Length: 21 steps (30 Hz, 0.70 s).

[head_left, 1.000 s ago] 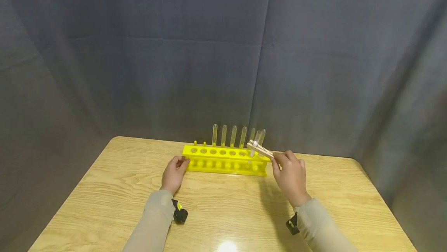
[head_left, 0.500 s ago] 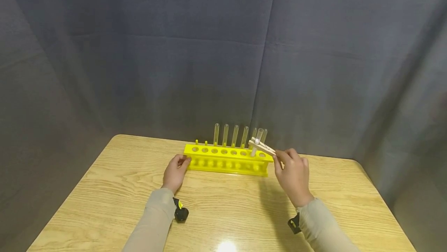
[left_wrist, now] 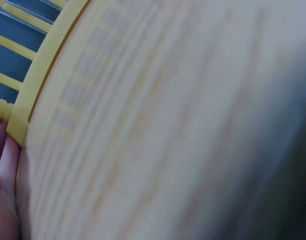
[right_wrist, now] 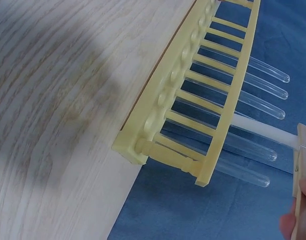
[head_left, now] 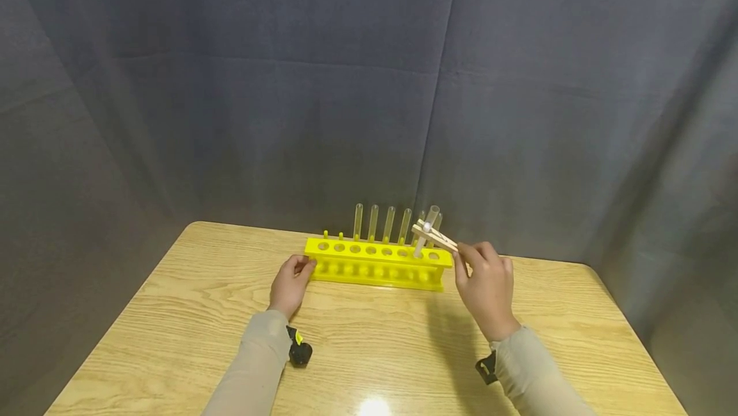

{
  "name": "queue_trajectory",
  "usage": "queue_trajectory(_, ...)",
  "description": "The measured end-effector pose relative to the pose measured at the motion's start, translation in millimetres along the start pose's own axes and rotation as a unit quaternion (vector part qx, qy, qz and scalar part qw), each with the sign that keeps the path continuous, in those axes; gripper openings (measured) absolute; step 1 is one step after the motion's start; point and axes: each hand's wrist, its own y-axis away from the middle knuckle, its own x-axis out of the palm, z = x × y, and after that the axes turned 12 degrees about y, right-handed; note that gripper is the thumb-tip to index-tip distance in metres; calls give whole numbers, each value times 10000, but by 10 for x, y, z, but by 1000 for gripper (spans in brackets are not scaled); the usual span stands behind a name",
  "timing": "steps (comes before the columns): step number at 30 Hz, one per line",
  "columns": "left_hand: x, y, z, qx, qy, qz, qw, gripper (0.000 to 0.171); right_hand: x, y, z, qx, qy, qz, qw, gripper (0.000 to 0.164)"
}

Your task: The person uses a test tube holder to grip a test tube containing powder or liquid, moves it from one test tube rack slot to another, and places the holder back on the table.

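Observation:
My right hand (head_left: 486,291) pinches a wooden test tube clamp (head_left: 437,236) by its handle end. The clamp's jaws grip a clear test tube (head_left: 434,211) with white contents, tilted with its top to the right. The tube's lower end is at a hole near the right end of the yellow test tube rack (head_left: 357,250); how deep it sits is unclear. My left hand (head_left: 290,286) holds the rack's left end, thumb in front; the other fingers are partly hidden. In the right wrist view, the white tube (right_wrist: 265,131) runs from the rack's top plate to the clamp (right_wrist: 303,165).
Several empty test tubes (head_left: 374,220) stand upside down on pegs along the rack's back, two of them behind the clamped tube. Two bare pegs (head_left: 341,236) show at the left. The rack stands near the far edge of the wooden table (head_left: 369,339), before a grey curtain (head_left: 259,115).
The right hand has raised the clamp and tube slightly, and the tube leans more to the right. Its lower end, earlier visible below the rack's top plate, is now up at the hole.

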Motion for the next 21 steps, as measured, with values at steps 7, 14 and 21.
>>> queue_trajectory(7,-6,3,1,36,40,26,10000,37,-24,-40,50,-101,-42,-149,9998,14)
queue_trajectory(14,-13,13,-12,3,33,30,10000,38,-13,-63,108,-125,-121,-168,9997,14)
queue_trajectory(21,-10,21,-30,-8,40,14,10000,37,20,-59,135,-167,-104,-161,9997,16)
